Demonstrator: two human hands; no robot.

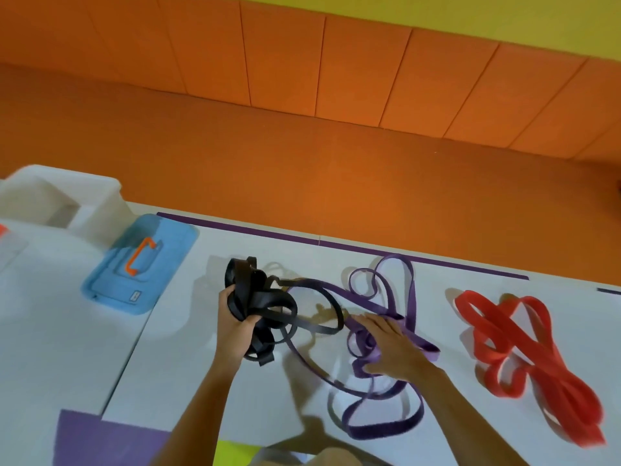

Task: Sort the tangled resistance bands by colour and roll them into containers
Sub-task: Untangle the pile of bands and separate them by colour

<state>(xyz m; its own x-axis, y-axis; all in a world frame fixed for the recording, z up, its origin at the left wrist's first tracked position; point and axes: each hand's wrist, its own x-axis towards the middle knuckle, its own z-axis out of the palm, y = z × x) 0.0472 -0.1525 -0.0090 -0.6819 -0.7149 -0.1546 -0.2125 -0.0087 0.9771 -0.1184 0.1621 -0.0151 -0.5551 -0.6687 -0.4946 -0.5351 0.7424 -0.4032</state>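
I log untangling mid-frame: left hand [235, 331] clutches black bands [265, 297], right hand [393, 344] flat, pinning purple bands [410, 297]; next, pull apart.

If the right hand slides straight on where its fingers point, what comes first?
Probably the loose loop of the black bands, just ahead of the right hand lying flat on the purple bands; depth is unclear.
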